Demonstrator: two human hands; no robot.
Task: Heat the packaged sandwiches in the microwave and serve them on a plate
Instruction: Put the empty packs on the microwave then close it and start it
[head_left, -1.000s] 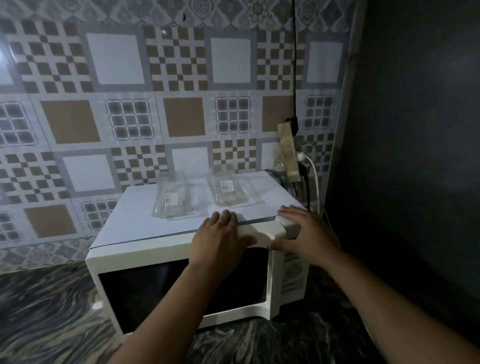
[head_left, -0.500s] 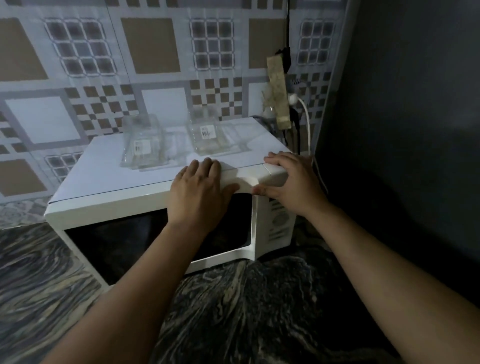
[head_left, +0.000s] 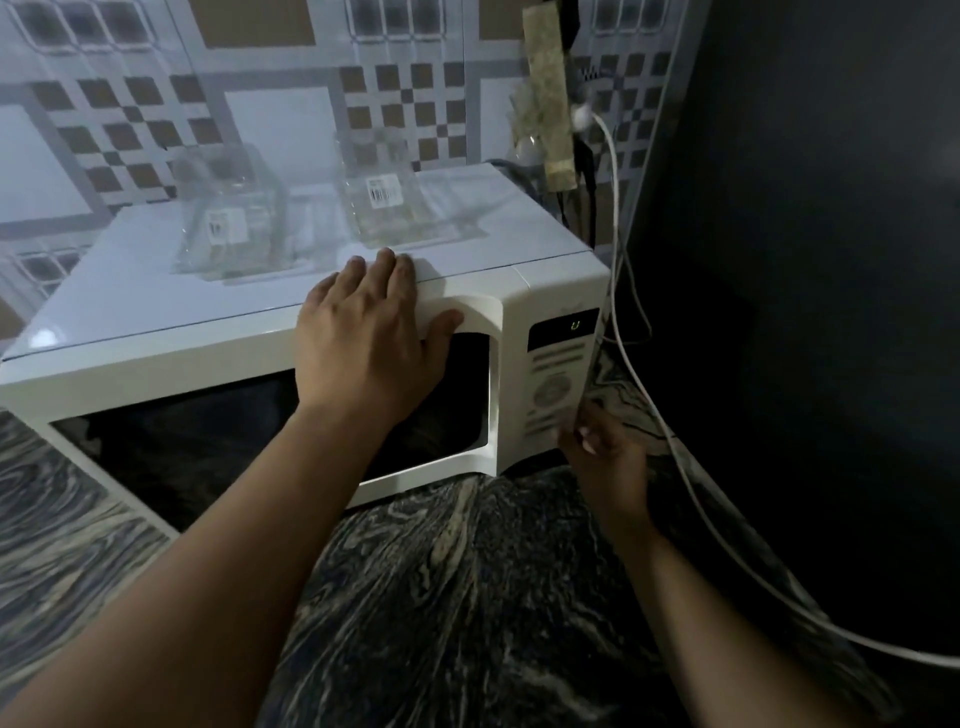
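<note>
Left hand (head_left: 363, 338): flat, grasping nothing, bracing microwave (head_left: 156, 358) door; right hand (head_left: 602, 452): curled at near-right corner, grip unclear; two packages (head_left: 228, 228) on top, unheated.

The boxy white microwave (head_left: 291, 332) has a black glass door window (head_left: 208, 447) and a small black screen (head_left: 563, 330) with a green glowing sign. On its top, near the back edge, sit two see-through plastic packs (head_left: 234, 218) (head_left: 387, 202) with white stickers that have black lines. The stone counter (head_left: 467, 597) is dark with pale swirly stripes. The wall tiles (head_left: 400, 104) have brown and white checks with grey borders. A white cord (head_left: 654, 405) hangs by the dark wall (head_left: 805, 260).
</note>
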